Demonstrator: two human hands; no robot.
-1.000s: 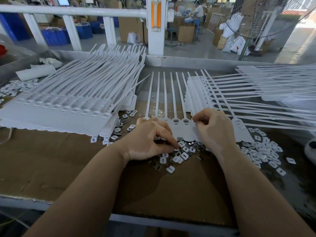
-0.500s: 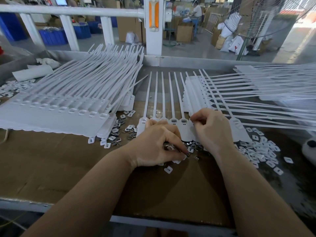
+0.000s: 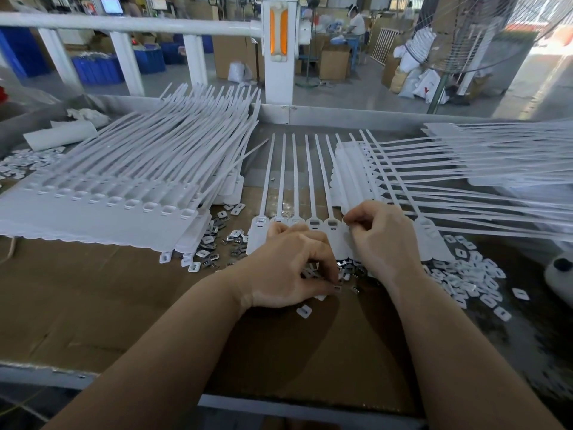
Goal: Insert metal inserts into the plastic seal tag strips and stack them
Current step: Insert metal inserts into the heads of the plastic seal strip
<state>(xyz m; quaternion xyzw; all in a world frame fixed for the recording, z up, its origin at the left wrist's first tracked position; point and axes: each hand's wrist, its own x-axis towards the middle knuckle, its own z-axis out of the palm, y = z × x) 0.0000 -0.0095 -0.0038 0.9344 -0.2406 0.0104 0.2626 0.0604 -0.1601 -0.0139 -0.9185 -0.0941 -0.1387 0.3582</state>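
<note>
A white strip of joined seal tags (image 3: 313, 226) lies in front of me, tails pointing away. My left hand (image 3: 290, 268) covers its near left part, with thumb and fingertips pinching a small metal insert (image 3: 337, 287) from the loose pile of inserts (image 3: 350, 270) at the strip's near edge. My right hand (image 3: 383, 238) rests on the strip's right half, fingers curled and pinching at a tag head near its top. What lies between those fingertips is hidden.
A tall stack of finished strips (image 3: 102, 200) lies at the left, more strips (image 3: 483, 169) fan out at the right. White plastic caps (image 3: 465, 279) are scattered at the right, more inserts and caps (image 3: 217, 240) left of the strip. Brown cardboard (image 3: 93, 305) covers the bench.
My left hand slid right and nearer along the insert pile and now pinches an insert. My right hand stayed on the strip's right half.
</note>
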